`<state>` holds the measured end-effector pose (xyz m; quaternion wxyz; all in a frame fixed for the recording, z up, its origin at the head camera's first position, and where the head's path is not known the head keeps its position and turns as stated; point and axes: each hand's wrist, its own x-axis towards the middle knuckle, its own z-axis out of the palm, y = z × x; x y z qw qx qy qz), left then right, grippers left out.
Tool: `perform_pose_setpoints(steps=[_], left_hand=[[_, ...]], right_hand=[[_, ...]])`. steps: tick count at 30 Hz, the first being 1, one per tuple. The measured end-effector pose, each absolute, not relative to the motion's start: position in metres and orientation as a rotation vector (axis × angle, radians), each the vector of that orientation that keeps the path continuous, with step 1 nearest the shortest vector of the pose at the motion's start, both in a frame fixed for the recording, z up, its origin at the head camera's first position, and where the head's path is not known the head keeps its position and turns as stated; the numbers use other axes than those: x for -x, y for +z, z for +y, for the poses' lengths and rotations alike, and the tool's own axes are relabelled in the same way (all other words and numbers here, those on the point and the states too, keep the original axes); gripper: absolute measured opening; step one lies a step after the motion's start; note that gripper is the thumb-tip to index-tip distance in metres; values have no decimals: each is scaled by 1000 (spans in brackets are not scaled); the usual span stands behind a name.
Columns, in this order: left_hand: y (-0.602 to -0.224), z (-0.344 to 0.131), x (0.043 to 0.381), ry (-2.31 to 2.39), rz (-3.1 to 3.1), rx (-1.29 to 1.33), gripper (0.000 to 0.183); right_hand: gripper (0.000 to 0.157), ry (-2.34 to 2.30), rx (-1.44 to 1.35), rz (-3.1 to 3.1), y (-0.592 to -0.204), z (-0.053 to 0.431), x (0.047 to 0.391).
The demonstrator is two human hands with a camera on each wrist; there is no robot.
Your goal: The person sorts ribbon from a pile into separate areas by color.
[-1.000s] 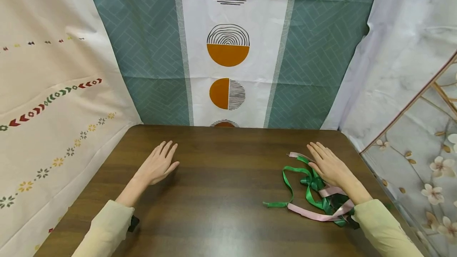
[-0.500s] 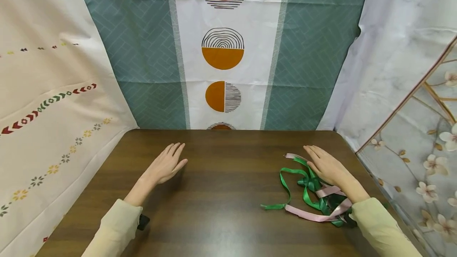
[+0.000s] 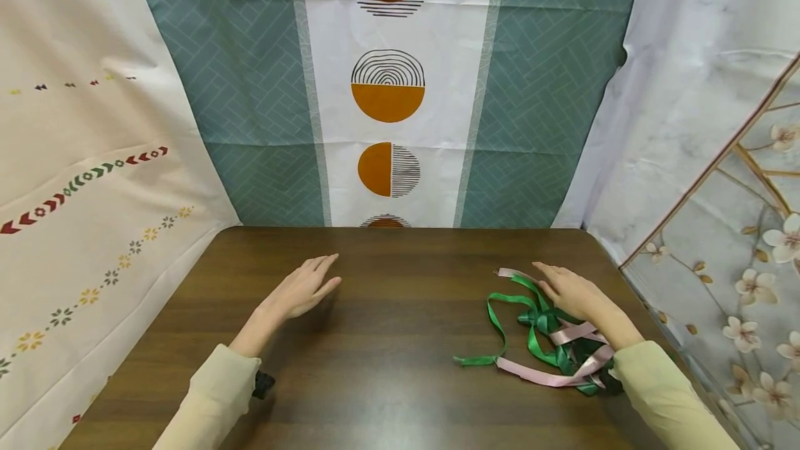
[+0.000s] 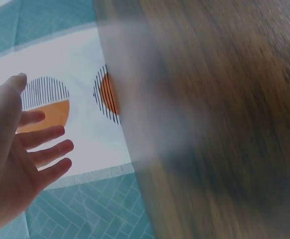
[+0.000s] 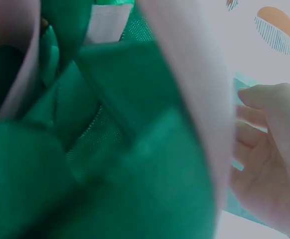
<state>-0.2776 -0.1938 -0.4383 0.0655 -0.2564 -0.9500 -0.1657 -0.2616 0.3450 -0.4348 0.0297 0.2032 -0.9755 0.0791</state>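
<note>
My left hand [image 3: 303, 290] is held over the left part of the brown table [image 3: 387, 339], its fingers extended and the thumb apart. In the left wrist view, the same hand [image 4: 20, 169] shows its palm side with nothing in it. On the right, a loose tangle of green ribbon [image 3: 542, 323] and pink ribbon [image 3: 542, 374] lies on the table under my right hand and forearm. That right hand [image 3: 578, 295] overlaps the tangle's far side, fingers loosely bent. The right wrist view has green ribbon [image 5: 135, 89] filling most of it, with the right hand [image 5: 272, 149] holding nothing.
A teal and white patterned cloth [image 3: 400, 207] hangs behind the table's far edge. Cream embroidered cloth [image 3: 94, 242] borders the left side, and floral cloth [image 3: 744, 283] the right. A small black object [image 3: 263, 385] sits by the left sleeve.
My left hand has moved to the right and rolled, with its fingers now more in line with each other. The right hand has turned slightly. The ribbons keep their shape.
</note>
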Motion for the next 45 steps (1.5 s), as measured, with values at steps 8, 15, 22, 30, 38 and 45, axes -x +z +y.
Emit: perform_pose_setpoints(steps=[8, 15, 22, 30, 38, 45], left_hand=[[-439, -186, 277, -690, -2905, 751, 60], [-441, -179, 276, -788, -2867, 832, 52], [-440, -171, 277, -838, -2871, 945, 35], [-435, -157, 277, -906, -2911, 1077, 28], [-435, -141, 279, -957, -2919, 1111, 28], [-438, -130, 281, -1053, -2901, 1157, 27]], right_hand=[[36, 354, -672, -3015, -442, 349, 268], [28, 378, -637, -3054, -446, 348, 270], [19, 346, -589, -3083, -448, 345, 273], [25, 332, -425, -3188, -451, 338, 274], [16, 245, -291, -3184, -453, 337, 276], [14, 339, -318, -3101, -443, 332, 278]])
